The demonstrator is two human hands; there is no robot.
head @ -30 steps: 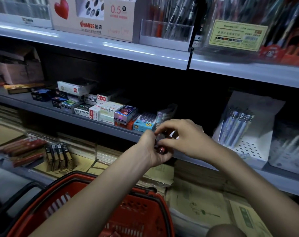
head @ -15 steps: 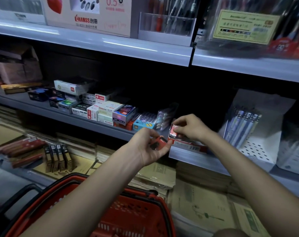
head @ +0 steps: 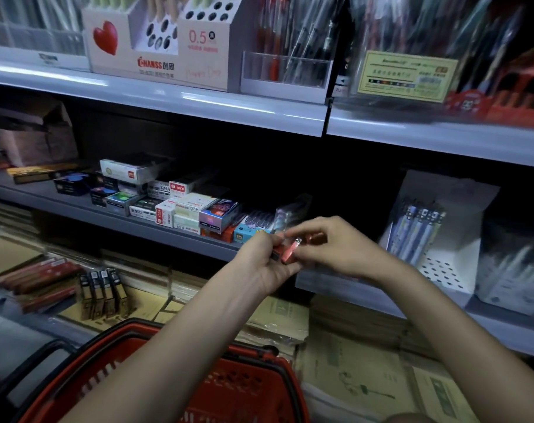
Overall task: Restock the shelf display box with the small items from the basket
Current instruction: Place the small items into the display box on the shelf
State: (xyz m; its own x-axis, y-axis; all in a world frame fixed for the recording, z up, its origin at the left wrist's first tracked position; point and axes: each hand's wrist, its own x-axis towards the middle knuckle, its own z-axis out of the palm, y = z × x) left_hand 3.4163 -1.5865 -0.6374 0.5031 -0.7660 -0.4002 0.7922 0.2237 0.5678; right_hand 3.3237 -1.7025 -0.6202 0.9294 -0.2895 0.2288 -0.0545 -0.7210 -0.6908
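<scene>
My left hand point(head: 267, 265) is palm up in front of the middle shelf and grips a small bunch of red packets point(head: 278, 251). My right hand point(head: 332, 247) meets it from the right, and its fingertips pinch one small red packet point(head: 289, 254) at the top of that bunch. The red display box point(head: 317, 238) sits on the shelf edge right behind my right fingers; only a sliver of it shows. The red basket point(head: 268, 374) hangs below my forearms at the bottom of the view, its inside mostly covered by my left arm.
Stacked small stationery boxes point(head: 186, 210) fill the middle shelf to the left of my hands. A white pen display stand point(head: 433, 239) stands to the right. Above runs a shelf edge point(head: 198, 102) with pen holders. Flat paper packs point(head: 360, 370) lie on the lowest shelf.
Half a second ago my right hand was at the red display box with a packet. It has come back left to my left hand and now pinches another red packet.
</scene>
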